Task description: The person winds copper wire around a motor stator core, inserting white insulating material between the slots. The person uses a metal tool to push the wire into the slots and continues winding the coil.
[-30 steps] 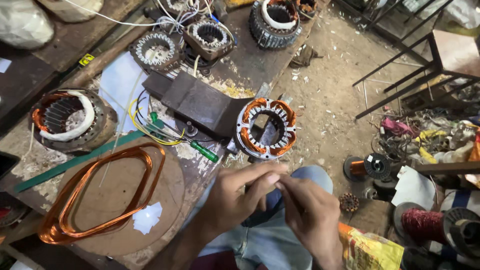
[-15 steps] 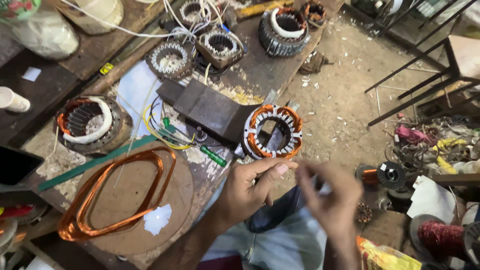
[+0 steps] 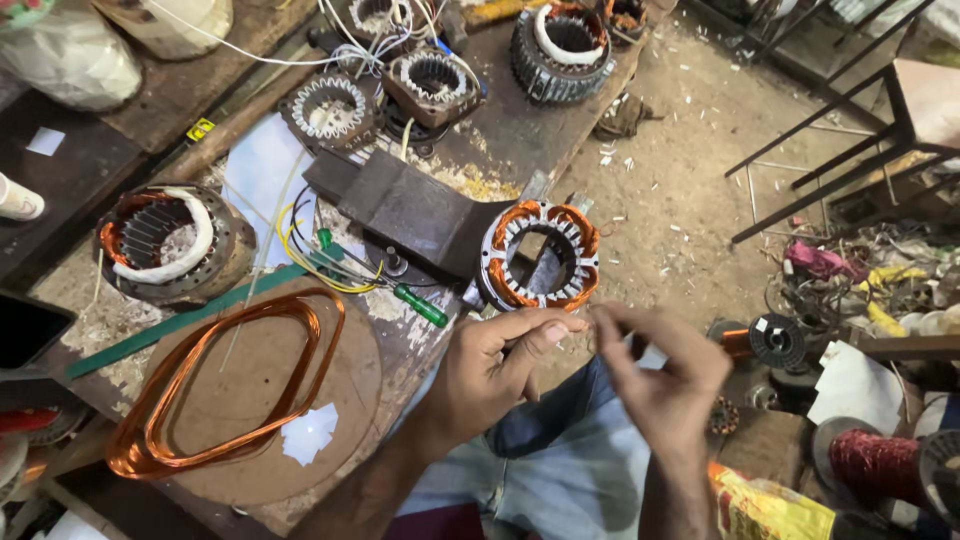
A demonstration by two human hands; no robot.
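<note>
My left hand (image 3: 490, 365) and my right hand (image 3: 665, 370) meet in front of me, just off the bench edge and above my lap. The left thumb and fingers pinch a small pale piece (image 3: 577, 326), too small to identify. The right fingertips close on the same spot, and that hand is blurred. Just beyond the hands, a stator with copper windings (image 3: 503, 232) stands at the edge of the wooden bench (image 3: 520, 130), touched by neither hand.
A copper wire coil (image 3: 170, 400) lies on a round board at the left, near a green-handled screwdriver (image 3: 420, 307) and a dark metal block (image 3: 410, 210). Several other stators (image 3: 170, 240) sit farther back. Wire spools (image 3: 775, 342) and a metal stool frame (image 3: 850, 150) stand on the right.
The view has shifted so the bench sits lower and closer. My right hand drew away to the right, then came back to the left hand's fingertips.
</note>
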